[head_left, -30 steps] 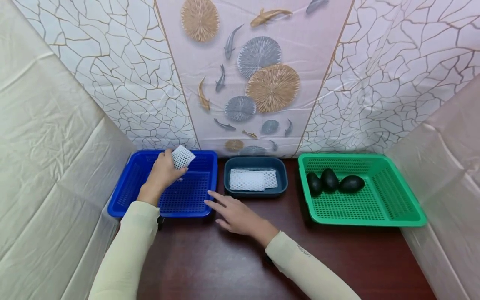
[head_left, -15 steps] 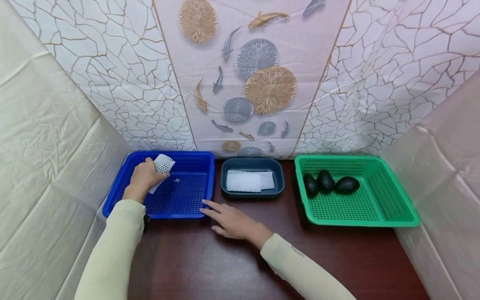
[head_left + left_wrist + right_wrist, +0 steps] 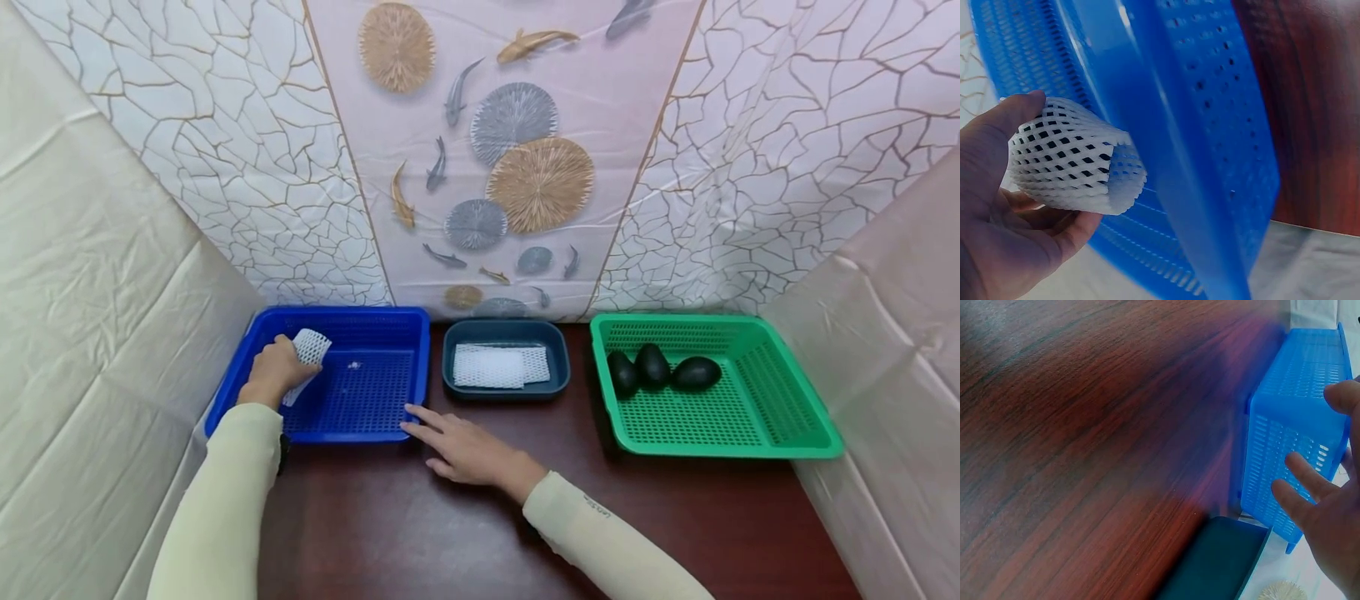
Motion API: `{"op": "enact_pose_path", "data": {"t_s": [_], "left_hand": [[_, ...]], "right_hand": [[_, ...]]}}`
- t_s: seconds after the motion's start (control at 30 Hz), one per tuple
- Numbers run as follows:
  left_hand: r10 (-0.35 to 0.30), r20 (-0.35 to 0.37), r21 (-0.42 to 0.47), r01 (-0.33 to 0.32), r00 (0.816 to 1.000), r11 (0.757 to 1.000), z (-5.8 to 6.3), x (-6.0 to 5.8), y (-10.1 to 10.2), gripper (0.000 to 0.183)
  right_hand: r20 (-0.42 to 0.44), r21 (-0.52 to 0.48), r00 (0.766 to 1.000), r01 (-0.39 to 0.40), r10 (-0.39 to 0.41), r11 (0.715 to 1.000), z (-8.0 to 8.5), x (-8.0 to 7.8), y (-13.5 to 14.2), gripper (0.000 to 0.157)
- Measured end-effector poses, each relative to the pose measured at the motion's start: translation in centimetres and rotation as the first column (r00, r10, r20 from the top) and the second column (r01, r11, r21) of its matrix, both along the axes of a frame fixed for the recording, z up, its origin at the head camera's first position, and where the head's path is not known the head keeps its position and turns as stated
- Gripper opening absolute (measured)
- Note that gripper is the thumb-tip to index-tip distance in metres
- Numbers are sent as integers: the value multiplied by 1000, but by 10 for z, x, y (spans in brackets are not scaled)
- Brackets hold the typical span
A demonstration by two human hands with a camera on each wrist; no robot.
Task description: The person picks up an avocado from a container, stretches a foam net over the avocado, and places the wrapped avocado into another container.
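Note:
In the head view my left hand [image 3: 273, 369] is over the left part of the blue basket [image 3: 416, 367]. It grips a white foam net sleeve [image 3: 309, 347], thumb on one side and fingers on the other. The left wrist view shows the rounded sleeve [image 3: 1066, 156] with one end gaping and dark showing through its mesh; whether anything sits inside I cannot tell. My right hand [image 3: 472, 450] has its fingers spread at the basket's front right corner, fingertips at the rim; the right wrist view shows this hand [image 3: 1335, 519] beside the basket wall.
A dark teal tray [image 3: 506, 327] at the middle back holds white foam net sleeves [image 3: 498, 367] lying flat. To the right, a green basket [image 3: 720, 450] holds black egg-shaped items [image 3: 696, 373]. Small white specks [image 3: 354, 365] lie in the blue basket. Cloth walls enclose the dark wooden table [image 3: 420, 533].
My left hand has moved left and lower with the foam net sleeve, deeper over the blue basket's left side. The right hand stays at the basket's corner.

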State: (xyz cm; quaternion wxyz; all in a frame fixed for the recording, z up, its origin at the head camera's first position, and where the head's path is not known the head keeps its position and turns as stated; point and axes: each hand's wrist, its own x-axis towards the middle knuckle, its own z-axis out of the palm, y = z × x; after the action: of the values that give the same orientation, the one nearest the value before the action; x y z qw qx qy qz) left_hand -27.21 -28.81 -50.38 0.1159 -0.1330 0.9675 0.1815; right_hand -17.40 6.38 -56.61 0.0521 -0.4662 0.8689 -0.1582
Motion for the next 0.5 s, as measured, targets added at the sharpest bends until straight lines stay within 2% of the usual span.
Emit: {"op": "enact_pose_path", "data": {"t_s": [0.13, 0.3, 0.4, 0.5], "left_hand": [[24, 20, 5, -24, 1000, 1000, -4, -3, -7, 92], [37, 68, -6, -36, 997, 999, -2, -7, -9, 92], [27, 78, -14, -26, 997, 1000, 0, -9, -12, 91], [46, 89, -12, -45, 995, 999, -2, -12, -15, 89]], "right_hand": [[8, 2, 1000, -1, 1, 1000, 0, 1, 0, 72], [35, -13, 999, -3, 3, 1000, -1, 3, 1, 74], [53, -22, 999, -5, 6, 1000, -2, 2, 1, 75], [61, -21, 998, -8, 9, 1000, -2, 2, 0, 77]]}}
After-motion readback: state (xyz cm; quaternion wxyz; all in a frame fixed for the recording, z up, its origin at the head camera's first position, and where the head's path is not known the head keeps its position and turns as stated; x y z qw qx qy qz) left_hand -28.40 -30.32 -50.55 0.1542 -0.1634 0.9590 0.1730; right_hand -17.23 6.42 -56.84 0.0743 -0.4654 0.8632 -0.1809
